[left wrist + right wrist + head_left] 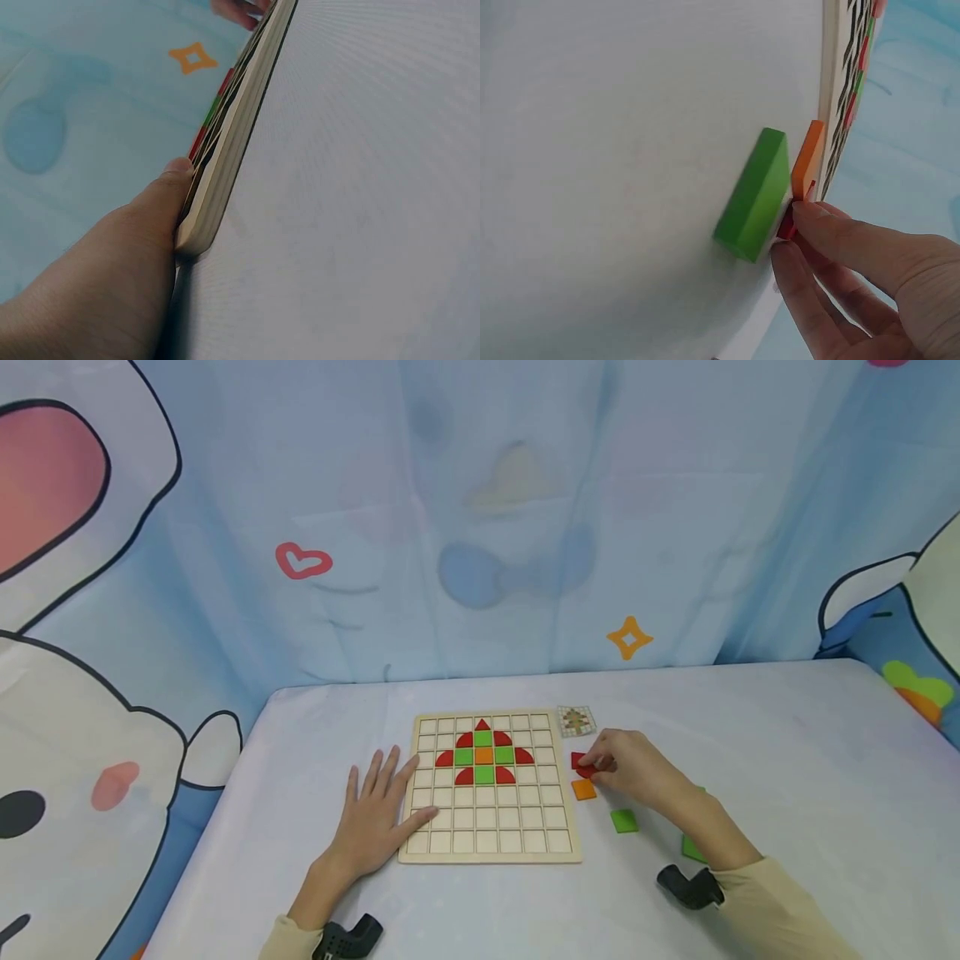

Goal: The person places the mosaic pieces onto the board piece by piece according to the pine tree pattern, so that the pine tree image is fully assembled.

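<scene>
Currently, right fingers (800, 292) pinch one red piece (786, 223).

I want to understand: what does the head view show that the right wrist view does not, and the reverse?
Only the head view: the small pattern card, the gridded face of the board seen from above, and the cream sleeve of the right arm.

Only the right wrist view: a close, low look at the thick side of one loose green tile.

Both: the right hand pinching a red piece, the loose orange tile, that green tile and part of the board.
</scene>
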Tool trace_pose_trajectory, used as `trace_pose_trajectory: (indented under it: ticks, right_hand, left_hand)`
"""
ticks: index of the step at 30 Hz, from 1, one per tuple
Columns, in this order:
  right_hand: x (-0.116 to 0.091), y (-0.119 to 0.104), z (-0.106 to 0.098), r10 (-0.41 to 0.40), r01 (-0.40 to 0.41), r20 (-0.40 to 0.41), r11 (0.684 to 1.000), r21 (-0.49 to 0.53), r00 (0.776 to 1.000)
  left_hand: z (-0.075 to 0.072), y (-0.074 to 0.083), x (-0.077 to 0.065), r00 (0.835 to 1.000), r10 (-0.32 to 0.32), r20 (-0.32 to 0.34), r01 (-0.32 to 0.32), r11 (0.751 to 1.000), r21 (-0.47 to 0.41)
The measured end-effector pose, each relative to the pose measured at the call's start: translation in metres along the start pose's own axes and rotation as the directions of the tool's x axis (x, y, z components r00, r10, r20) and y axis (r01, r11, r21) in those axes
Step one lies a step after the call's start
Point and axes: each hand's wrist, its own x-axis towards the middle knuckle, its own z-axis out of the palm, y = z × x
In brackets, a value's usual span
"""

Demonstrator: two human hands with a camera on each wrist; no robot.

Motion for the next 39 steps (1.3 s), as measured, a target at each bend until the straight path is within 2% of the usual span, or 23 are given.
trace_pose_trajectory:
  ticks: [7,19,32,39]
  right_hand:
    - [0.003,0.000,-0.002,-0.009,0.009,0.006,1.000,-0.014,1.000]
    - [0.011,-0.006,-0.007,0.046,-0.043,0.067,0.998,-0.034,0.997]
    - [0.007,-0.009,0.000,0.096,-0.094,0.026,0.993,-0.070,0.995]
    - [0.003,-0.006,0.002,0.099,-0.099,0.022,0.995,-0.013,0.995]
  left_hand:
    - [-0.002,0.000,0.001,1.000,-0.001,-0.006,0.001,1.000,0.003]
    - [-0.003,-0.001,0.003,1.000,0.000,-0.007,0.000,1.000,0.016]
    - [0.000,-0.001,0.002,1.000,-0.008,0.005,0.008,1.000,0.009]
    - [0.001,-0.001,0.001,1.000,-0.001,-0.001,0.001,1.000,0.002]
